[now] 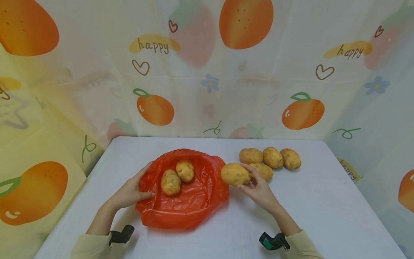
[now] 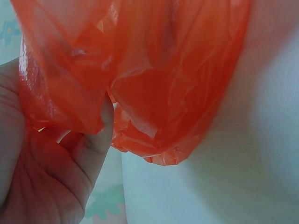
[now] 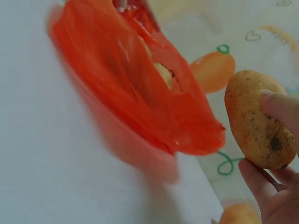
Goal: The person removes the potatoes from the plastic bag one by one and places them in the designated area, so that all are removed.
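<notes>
A red plastic bag (image 1: 197, 201) lies spread wide on the table, its mouth facing up. Inside it rest two potatoes, one (image 1: 170, 182) lower left and one (image 1: 185, 171) behind it. My left hand (image 1: 133, 190) grips the bag's left rim, thumb on the inner side; in the left wrist view the red film (image 2: 159, 93) hangs between thumb and fingers. My right hand (image 1: 258, 189) holds a potato (image 1: 235, 174) between thumb and fingers at the bag's right rim. The right wrist view shows dark spots on this potato (image 3: 257, 116).
Several potatoes are grouped at the back right of the table: three in a row, with the middle one (image 1: 272, 157) among them, and another (image 1: 262, 171) in front, partly behind my right hand. A patterned curtain (image 1: 245, 90) hangs behind the white table (image 1: 323, 208).
</notes>
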`<state>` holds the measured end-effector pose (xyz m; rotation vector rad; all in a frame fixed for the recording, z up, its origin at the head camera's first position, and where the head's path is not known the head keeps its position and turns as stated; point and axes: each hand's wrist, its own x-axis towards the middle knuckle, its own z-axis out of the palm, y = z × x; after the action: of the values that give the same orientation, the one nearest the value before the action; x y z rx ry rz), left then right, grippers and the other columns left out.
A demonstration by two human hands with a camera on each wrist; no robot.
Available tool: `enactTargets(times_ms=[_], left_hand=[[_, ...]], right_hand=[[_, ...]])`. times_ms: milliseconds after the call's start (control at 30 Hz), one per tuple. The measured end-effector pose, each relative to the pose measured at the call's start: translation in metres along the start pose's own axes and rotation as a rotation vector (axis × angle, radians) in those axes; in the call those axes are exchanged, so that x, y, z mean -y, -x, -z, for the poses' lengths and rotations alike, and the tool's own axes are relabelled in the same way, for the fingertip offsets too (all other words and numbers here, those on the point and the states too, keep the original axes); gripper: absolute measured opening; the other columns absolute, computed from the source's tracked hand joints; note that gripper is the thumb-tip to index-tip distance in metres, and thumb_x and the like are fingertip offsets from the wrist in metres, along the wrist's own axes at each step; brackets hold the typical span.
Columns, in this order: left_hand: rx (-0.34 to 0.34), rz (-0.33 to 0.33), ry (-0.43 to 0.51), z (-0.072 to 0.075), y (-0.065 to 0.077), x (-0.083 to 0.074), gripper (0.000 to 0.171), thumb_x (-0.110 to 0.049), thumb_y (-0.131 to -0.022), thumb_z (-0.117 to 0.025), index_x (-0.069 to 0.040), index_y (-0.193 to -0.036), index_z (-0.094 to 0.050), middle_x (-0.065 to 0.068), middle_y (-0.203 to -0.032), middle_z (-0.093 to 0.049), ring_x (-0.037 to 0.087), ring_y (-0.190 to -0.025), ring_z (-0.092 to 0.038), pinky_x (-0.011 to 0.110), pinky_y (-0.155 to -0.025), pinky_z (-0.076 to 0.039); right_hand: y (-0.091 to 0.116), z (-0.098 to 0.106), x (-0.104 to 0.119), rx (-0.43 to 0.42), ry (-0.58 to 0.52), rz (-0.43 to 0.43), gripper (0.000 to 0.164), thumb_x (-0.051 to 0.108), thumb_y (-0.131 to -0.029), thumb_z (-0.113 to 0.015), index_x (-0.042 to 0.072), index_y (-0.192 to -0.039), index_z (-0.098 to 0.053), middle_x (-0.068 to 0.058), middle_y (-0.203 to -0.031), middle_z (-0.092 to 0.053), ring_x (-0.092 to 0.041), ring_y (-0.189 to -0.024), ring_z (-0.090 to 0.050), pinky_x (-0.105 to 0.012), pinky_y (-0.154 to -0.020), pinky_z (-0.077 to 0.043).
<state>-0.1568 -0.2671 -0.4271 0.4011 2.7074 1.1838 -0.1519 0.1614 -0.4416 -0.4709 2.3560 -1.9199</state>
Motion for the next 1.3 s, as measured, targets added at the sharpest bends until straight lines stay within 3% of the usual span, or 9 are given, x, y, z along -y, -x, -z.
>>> enactTargets(times_ms=[200, 633, 1033, 1300], left_hand=[[0.005, 0.003, 0.008, -0.001, -0.001, 0.002, 0.099, -0.021, -0.074, -0.076, -0.024, -0.149, -0.012, 0.016, -0.148, -0.027, 0.040, -0.128, -0.035, 0.056, -0.095, -0.041], [0.001, -0.002, -0.001, 0.000, -0.001, 0.002, 0.100, -0.020, -0.074, -0.077, -0.024, -0.149, -0.011, 0.017, -0.148, -0.027, 0.041, -0.126, -0.037, 0.056, -0.093, -0.042], [0.010, 0.000, 0.004, 0.001, 0.000, 0.000, 0.099, -0.021, -0.074, -0.077, -0.023, -0.149, -0.012, 0.016, -0.148, -0.027, 0.040, -0.127, -0.036, 0.054, -0.093, -0.043], [0.006, 0.002, -0.005, 0.002, 0.000, 0.001, 0.099, -0.022, -0.074, -0.076, -0.023, -0.149, -0.012, 0.016, -0.148, -0.028, 0.040, -0.127, -0.036, 0.056, -0.094, -0.042]], right_hand=[[0.008, 0.024, -0.005, -0.067, 0.040, -0.003, 0.068, 0.012, -0.081, -0.070, 0.020, -0.139, -0.036, -0.010, -0.136, -0.032, -0.025, -0.110, -0.046, -0.016, -0.083, -0.049], [0.028, 0.063, -0.016, -0.190, 0.070, -0.009, 0.069, 0.008, -0.084, -0.066, 0.009, -0.142, -0.028, -0.011, -0.142, -0.025, 0.002, -0.106, -0.046, -0.011, -0.080, -0.048], [0.040, 0.090, -0.030, -0.277, 0.151, -0.071, 0.071, 0.014, -0.086, -0.064, 0.014, -0.145, -0.024, -0.014, -0.143, -0.025, 0.007, -0.104, -0.043, -0.006, -0.079, -0.044], [0.046, 0.104, -0.036, -0.310, 0.176, -0.108, 0.071, 0.018, -0.088, -0.062, 0.010, -0.146, -0.022, -0.018, -0.144, -0.022, 0.010, -0.104, -0.039, -0.002, -0.080, -0.040]])
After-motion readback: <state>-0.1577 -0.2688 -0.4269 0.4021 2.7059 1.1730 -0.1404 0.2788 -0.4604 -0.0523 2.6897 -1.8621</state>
